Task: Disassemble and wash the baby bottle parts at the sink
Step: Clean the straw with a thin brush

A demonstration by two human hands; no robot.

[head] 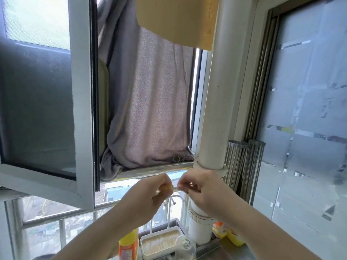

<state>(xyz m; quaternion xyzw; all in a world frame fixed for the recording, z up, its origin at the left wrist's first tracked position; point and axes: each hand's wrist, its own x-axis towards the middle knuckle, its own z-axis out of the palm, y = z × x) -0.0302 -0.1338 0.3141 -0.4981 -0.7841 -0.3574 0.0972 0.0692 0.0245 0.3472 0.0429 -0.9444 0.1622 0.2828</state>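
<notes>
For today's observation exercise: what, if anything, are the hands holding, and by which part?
Both hands, left and right, pinch a small clear part between fingertips, one at each end. Too blurred to tell which bottle part it is.

Single head-worn view, tilted up toward the window [142, 102].
</notes>
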